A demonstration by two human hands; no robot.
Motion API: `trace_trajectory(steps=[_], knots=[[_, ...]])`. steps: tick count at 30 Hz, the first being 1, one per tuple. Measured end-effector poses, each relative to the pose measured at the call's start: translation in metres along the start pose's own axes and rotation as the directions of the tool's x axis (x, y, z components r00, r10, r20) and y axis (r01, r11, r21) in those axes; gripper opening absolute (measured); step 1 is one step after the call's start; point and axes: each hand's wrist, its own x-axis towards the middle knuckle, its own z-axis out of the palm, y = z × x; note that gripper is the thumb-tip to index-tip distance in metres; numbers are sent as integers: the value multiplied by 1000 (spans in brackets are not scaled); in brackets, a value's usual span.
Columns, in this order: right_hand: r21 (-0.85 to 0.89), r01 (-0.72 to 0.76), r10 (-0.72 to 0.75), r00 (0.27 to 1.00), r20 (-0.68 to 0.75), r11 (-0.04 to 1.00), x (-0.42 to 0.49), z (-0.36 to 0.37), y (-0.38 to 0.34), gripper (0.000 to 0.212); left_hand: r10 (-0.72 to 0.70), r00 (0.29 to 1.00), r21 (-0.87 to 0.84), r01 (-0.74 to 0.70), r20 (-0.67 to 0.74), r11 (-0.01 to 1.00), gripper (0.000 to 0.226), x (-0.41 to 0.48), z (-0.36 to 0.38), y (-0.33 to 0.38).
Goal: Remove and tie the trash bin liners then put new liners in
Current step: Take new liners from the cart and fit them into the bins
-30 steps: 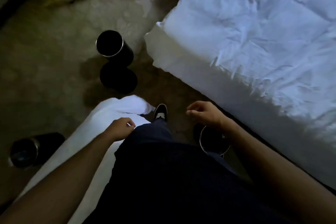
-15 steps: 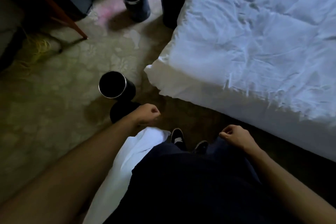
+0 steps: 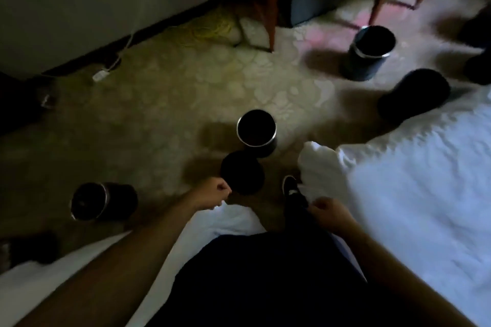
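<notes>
Both fists clenched, nothing visible in either. Left hand (image 3: 212, 192) hangs just beside a dark bin (image 3: 242, 176), right hand (image 3: 328, 214) by the bed (image 3: 398, 194). Open bin (image 3: 256, 129) stands upright against the dark one. Tipped bin (image 3: 103, 200) lies on the carpet (image 3: 186, 93), off to the left.

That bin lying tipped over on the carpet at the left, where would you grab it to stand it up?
Probably by the silver rim of the tipped bin, hooking fingers over its upper edge from above. Its mouth faces left, so lifting there swings it upright.
</notes>
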Motion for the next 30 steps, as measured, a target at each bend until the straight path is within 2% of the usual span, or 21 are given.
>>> trace_trajectory(steps=[4, 9, 15, 23, 26, 30], knots=[[-184, 184, -156, 975, 157, 966, 59, -43, -63, 19, -202, 974, -225, 175, -103, 959, 18, -20, -16, -31], [-306, 395, -305, 903, 302, 866, 112, -70, -148, 26, -432, 864, -480, 273, -259, 834, 17, -50, 4, -48], [-222, 524, -413, 818, 401, 822, 132, -69, -238, 17, -547, 764, -549, 310, -343, 776, 12, -66, 30, -61], [-139, 501, -393, 797, 458, 854, 152, -36, -308, 12, -566, 766, -582, 320, -306, 748, 15, -44, 2, -80], [-154, 471, -360, 814, 457, 869, 165, -18, -320, 10, -565, 775, -583, 328, -284, 743, 8, -32, -22, -102], [-220, 425, -309, 855, 416, 878, 182, 9, -335, 12, -511, 809, -537, 304, -291, 787, 11, -12, -73, -143]])
